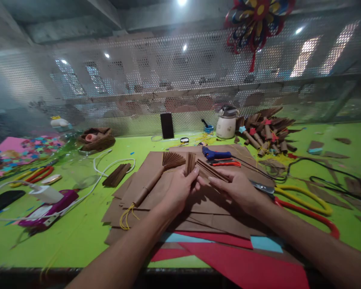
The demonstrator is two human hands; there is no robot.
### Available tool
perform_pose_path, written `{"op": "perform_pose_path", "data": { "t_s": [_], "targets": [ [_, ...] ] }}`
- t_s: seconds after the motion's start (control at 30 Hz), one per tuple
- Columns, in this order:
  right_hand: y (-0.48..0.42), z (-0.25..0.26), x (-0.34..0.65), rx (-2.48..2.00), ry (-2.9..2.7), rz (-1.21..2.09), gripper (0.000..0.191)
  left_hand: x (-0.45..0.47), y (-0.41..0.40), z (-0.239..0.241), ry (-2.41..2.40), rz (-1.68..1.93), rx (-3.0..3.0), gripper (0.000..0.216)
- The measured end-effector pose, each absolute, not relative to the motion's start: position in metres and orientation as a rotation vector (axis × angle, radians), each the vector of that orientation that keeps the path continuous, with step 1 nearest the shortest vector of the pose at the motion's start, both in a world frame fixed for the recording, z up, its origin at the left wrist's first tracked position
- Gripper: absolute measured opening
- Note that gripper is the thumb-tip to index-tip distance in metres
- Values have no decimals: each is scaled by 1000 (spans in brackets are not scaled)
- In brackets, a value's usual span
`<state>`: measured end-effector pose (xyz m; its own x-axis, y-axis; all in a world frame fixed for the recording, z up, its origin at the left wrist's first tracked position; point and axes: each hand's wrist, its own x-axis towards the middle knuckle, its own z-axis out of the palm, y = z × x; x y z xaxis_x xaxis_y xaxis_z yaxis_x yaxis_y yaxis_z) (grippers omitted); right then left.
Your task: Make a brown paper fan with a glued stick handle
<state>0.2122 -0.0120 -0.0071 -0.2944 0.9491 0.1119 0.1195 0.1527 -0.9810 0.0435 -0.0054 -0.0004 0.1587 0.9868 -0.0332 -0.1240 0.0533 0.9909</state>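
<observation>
My left hand (183, 186) pinches a small pleated strip of brown paper (190, 162) over the middle of the table. Close beside it, my right hand (233, 184) grips another folded piece of brown paper (212, 170), its pleats pressed together. Both hands are above a stack of brown paper sheets (132, 180). To the left of my hands lies a rolled brown paper handle (149, 186) with a pleated fan top (173, 159) and a yellow string loop (126, 216). A blue glue gun (216, 154) and an orange cutter (228, 163) rest just beyond my right hand.
Large scissors (303, 200) lie right of the paper. A pile of finished brown paper pieces (266, 134) and a jug (226, 124) stand behind. At left are a purple power strip (48, 210), a white cable (98, 166) and a pleated paper bundle (116, 175).
</observation>
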Motion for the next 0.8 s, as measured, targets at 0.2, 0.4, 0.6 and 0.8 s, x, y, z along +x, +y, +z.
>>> {"op": "perform_pose_path", "data": {
  "t_s": [0.2,0.4,0.6,0.8],
  "targets": [
    [-10,-13,213,-1049,-1625,1243,34,42,-4,-5,910,1089,1140,28],
    [-7,-16,214,-1037,-1731,1313,43,44,-6,2,877,1065,1090,18],
    [-7,-16,212,-1090,-1794,999,40,45,-7,4,913,1077,1143,24],
    [-8,-15,213,-1081,-1512,1342,36,46,-13,8,1075,1265,1239,33]
  ]
}}
